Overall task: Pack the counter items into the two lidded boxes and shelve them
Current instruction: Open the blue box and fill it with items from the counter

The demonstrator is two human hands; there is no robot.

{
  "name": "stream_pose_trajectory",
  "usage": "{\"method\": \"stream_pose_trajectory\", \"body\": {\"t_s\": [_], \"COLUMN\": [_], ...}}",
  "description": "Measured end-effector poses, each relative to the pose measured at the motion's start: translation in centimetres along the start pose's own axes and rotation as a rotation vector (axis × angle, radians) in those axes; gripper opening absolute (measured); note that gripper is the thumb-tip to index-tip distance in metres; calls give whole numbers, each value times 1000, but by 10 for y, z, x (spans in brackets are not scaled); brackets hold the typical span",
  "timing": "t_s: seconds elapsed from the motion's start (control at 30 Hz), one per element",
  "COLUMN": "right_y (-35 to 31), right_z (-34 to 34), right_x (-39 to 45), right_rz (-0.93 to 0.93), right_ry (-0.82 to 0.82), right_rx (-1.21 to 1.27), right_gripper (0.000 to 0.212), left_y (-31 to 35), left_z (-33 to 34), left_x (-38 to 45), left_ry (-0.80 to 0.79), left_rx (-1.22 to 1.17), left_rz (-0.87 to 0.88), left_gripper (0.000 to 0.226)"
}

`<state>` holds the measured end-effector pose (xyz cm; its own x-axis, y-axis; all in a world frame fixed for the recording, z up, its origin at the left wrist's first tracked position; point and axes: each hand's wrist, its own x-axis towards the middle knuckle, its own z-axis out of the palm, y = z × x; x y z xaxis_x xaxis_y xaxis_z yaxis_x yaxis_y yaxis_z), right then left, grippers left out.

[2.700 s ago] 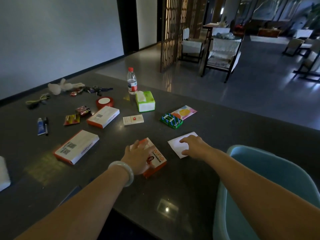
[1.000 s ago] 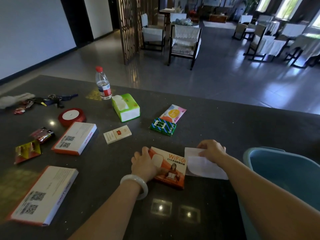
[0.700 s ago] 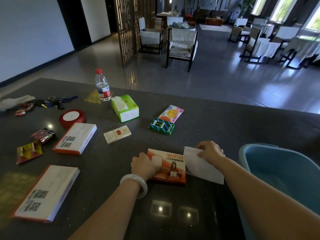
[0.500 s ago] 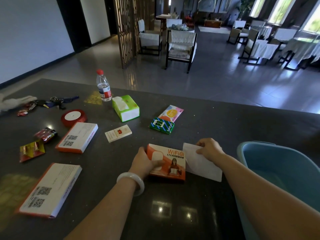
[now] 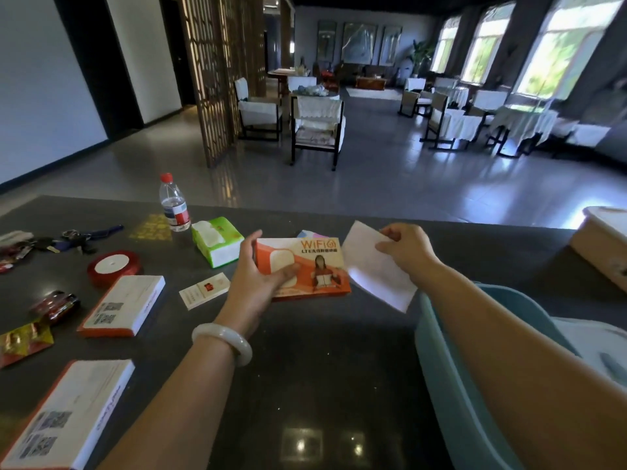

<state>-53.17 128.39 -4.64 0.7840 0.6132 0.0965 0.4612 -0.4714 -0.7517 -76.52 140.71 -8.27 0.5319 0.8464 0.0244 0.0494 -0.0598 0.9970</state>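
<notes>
Far L on the dark counter (image 5: 339,385): snack packets (image 5: 23,340), two white/orange boxes (image 5: 124,305), a red ribbon spool (image 5: 112,266). Behind them, keys (image 5: 71,237), a water bottle (image 5: 173,205) & green tissue pack (image 5: 217,240); a small white card pack (image 5: 203,290) lies nr centre. The orange WiFi box (image 5: 305,269) is gripped by the left hand (image 5: 258,283), thumb on its face, fingers curled round its L edge, raised off the counter. A white paper sheet (image 5: 376,269) is pinched by the right hand (image 5: 405,247) just R of the box. A blue bin (image 5: 451,368) stands at lower R; a beige lidded box (image 5: 604,242) at far R.
</notes>
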Motion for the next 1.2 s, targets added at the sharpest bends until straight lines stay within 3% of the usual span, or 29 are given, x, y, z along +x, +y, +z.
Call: {"method": "stream_pose_trajectory", "body": {"t_s": [0.3, 0.53, 0.77, 0.9, 1.1, 1.2], "right_y": [37, 115, 165, 178, 184, 198], "right_z": [-118, -174, -153, -133, -105, -94], "right_x": [-18, -42, -47, -40, -26, -24], "right_rz": [55, 158, 91, 1, -55, -36], "right_ry": [90, -44, -356, -523, -612, -663], "right_rx": [-32, -216, -255, -343, -347, -353], "right_gripper": [10, 10, 2, 16, 27, 9], "left_y": [21, 4, -14, -22, -28, -36], "left_z": [74, 167, 220, 231, 222, 211], "left_x": [-18, -47, -68, -79, -84, -87], "left_ry": [-200, -293, -179, -118, 7, 20], "left_rx": [-154, -214, -228, -149, -102, -111], "left_rz": [-20, -139, -118, -114, -127, -188], "left_gripper": [72, 64, 61, 61, 61, 64]}}
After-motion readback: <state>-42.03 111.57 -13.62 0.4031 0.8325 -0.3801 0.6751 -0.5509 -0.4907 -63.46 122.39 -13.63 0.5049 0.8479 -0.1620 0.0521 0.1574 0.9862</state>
